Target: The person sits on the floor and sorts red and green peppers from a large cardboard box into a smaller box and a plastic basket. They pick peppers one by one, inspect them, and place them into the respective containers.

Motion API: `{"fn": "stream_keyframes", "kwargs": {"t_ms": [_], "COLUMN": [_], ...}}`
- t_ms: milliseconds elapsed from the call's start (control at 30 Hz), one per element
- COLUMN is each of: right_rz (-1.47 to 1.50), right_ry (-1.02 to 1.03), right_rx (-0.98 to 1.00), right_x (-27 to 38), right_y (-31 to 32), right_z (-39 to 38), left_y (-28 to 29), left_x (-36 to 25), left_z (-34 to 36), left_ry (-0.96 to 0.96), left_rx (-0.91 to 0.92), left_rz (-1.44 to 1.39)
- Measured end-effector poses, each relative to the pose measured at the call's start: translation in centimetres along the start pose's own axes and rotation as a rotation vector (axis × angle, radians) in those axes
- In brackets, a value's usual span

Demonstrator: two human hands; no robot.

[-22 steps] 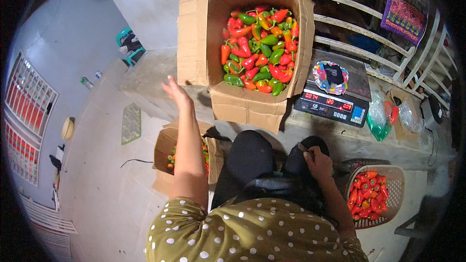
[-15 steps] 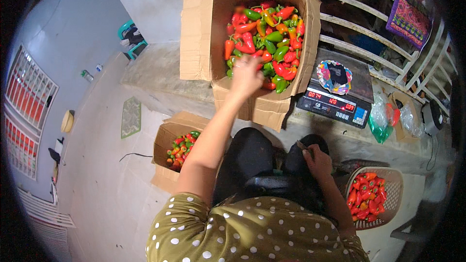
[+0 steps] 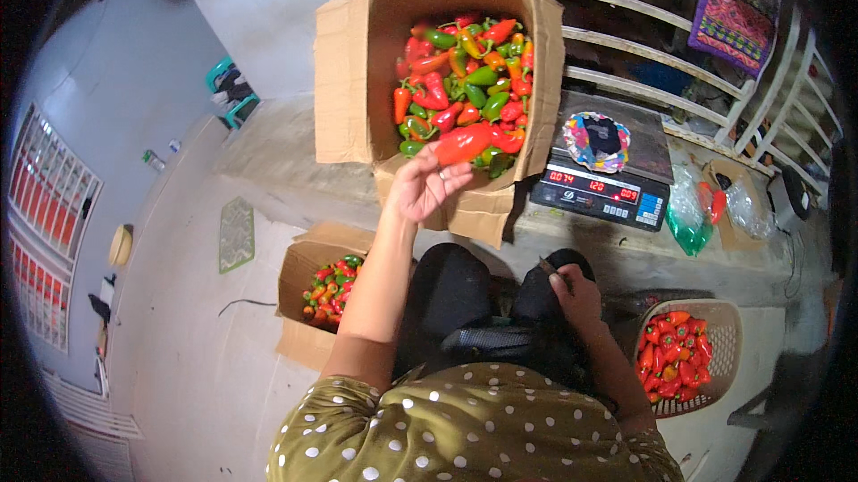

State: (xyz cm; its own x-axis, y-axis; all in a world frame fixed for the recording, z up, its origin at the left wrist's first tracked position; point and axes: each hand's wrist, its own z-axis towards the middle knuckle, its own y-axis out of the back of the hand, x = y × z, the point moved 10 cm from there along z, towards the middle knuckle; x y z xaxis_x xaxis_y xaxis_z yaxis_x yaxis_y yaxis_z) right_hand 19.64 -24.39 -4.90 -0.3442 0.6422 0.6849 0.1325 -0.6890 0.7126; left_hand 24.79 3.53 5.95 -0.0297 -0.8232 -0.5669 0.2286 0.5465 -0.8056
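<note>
A large cardboard box (image 3: 342,80) holds many red, green and orange peppers (image 3: 481,76). My left hand (image 3: 433,180), palm up over the box's front flap, grips a large red pepper (image 3: 463,142) in its fingertips. Down by my right knee, my right hand (image 3: 574,294) is closed around a small dark knife (image 3: 546,265), blade pointing up and forward. Beside the box a black digital scale (image 3: 583,196) carries a multicoloured ring-shaped object with a dark middle (image 3: 597,134).
At lower left is a second box of peppers (image 3: 294,284); at lower right, a plastic basket of red peppers (image 3: 726,357). Plastic bags (image 3: 693,232) lie right of the scale on the concrete ledge (image 3: 277,142), before a white railing (image 3: 608,35). A green chair (image 3: 241,111) stands at back left.
My left hand reached from left of the large box into the peppers, then drew back toward me with a red pepper in it. My right hand stays by the knee.
</note>
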Motion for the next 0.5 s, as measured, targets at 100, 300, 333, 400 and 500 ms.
{"fn": "stream_keyframes", "kwargs": {"t_ms": [100,300,333,400,500], "right_rz": [0.211,0.557,0.63,0.774,0.992], "right_ry": [0.136,0.07,0.066,0.059,-0.001], "right_rx": [-0.01,0.325,0.379,0.476,0.613], "right_x": [2.0,8.1,9.3,11.3,13.1], "right_y": [0.3,-1.7,-2.0,-2.5,-3.1], "right_z": [1.1,2.0,1.8,1.4,1.2], "left_y": [-1.3,-0.8,0.2,1.7,0.4], "left_x": [1.6,5.8,6.5,7.4,7.0], "left_z": [-3.8,-8.0,-8.4,-9.0,-9.0], "left_ry": [0.076,0.112,0.103,0.114,-0.02], "left_rx": [0.077,0.015,-0.023,-0.104,-0.17], "left_rz": [-0.166,-0.081,-0.004,0.258,0.986]}}
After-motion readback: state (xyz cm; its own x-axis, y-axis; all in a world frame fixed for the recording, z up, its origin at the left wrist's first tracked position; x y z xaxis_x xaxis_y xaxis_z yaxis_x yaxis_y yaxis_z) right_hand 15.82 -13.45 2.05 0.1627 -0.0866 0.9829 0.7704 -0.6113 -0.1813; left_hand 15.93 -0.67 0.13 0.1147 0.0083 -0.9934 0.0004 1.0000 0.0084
